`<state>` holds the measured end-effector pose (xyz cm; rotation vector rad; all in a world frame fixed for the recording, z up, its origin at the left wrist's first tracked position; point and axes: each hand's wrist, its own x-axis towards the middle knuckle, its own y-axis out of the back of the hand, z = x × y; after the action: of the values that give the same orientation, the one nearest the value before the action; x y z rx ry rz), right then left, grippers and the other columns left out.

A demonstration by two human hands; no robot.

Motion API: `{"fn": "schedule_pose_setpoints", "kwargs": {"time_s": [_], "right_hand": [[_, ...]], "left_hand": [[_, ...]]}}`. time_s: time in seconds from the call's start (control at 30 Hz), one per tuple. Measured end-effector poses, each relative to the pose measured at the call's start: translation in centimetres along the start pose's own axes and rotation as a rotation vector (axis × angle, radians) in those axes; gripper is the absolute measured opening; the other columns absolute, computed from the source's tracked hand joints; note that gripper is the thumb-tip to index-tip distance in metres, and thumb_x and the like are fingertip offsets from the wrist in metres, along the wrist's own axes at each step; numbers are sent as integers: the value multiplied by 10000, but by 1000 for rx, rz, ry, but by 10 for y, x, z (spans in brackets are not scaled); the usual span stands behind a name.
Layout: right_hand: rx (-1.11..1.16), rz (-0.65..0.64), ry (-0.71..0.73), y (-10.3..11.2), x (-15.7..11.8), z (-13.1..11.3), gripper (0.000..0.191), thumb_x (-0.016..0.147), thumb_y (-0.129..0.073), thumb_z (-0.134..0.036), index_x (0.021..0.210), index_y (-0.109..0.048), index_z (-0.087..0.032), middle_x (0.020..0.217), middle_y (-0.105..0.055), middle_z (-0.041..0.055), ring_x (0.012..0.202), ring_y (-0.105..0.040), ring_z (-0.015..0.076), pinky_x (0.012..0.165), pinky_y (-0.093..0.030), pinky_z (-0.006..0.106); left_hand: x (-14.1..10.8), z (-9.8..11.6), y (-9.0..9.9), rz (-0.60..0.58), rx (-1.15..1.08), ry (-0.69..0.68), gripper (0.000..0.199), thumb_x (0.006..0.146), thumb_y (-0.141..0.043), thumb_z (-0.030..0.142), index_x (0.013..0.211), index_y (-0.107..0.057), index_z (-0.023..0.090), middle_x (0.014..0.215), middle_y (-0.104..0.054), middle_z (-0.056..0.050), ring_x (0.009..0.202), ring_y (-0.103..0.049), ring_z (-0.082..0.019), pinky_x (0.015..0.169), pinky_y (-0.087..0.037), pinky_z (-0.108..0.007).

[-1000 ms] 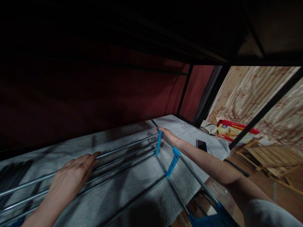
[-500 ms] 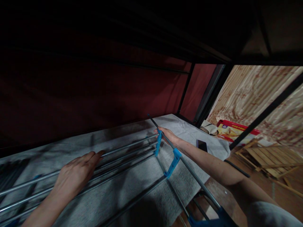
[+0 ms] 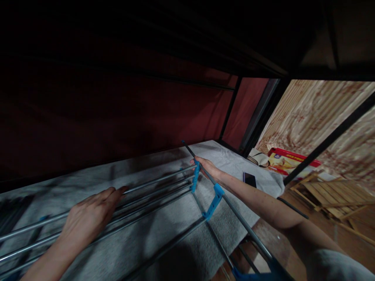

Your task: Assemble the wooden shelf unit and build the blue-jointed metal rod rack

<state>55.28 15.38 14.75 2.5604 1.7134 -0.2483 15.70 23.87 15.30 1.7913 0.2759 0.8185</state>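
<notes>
A rack frame of thin grey metal tubes and blue plastic connectors lies over a grey-white cloth. My left hand [image 3: 92,212] is closed over the uppermost long tube [image 3: 159,180], fingertips along it and the thumb hidden. At the tube's far end, my right hand [image 3: 206,166] grips around a blue connector [image 3: 195,179] where it meets a side tube [image 3: 238,215]. Its fingers are partly hidden behind the connector. A second blue connector [image 3: 213,203] sits nearer on the same side tube. Several long tubes run side by side below my left hand.
The cloth [image 3: 228,156] covers a surface inside a black metal frame [image 3: 328,142], with a dark red sheet behind. A phone [image 3: 249,179] lies right of my right forearm. Beyond are a red-and-yellow box [image 3: 288,162] and a wooden slatted piece [image 3: 336,197]. Dark tubes [image 3: 14,212] lie at left.
My left hand has shifted slightly left and the near end of the rack with it. My right hand keeps its hold in nearly the same place.
</notes>
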Motion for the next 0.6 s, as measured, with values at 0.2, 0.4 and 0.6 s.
{"fn": "schedule_pose_setpoints", "kwargs": {"time_s": [0.2, 0.4, 0.6], "right_hand": [[-14, -30, 23, -3, -4, -7, 326, 909, -525, -457, 884, -697, -182, 852, -691, 41, 754, -634, 155, 715, -511, 258], [-21, -39, 13, -5, -10, -12, 306, 932, -507, -419, 873, -687, -178, 835, -691, 38, 729, -641, 154, 700, -524, 264], [-23, -40, 9, -7, -11, -12, 297, 912, -541, -439, 872, -685, -183, 808, -697, 36, 761, -661, 160, 709, -534, 254]], "left_hand": [[1, -1, 5, -55, -46, 29, 508, 952, -247, 274, 1230, -667, 211, 1009, -725, -106, 825, -699, -267, 645, -496, -358], [3, -1, 9, -106, -79, 46, 539, 967, -212, 330, 1222, -671, 210, 1003, -731, -99, 844, -704, -271, 641, -501, -360], [2, 1, 12, -157, -107, 77, 592, 964, -175, 394, 1203, -683, 206, 993, -743, -94, 866, -707, -283, 672, -515, -382]]}}
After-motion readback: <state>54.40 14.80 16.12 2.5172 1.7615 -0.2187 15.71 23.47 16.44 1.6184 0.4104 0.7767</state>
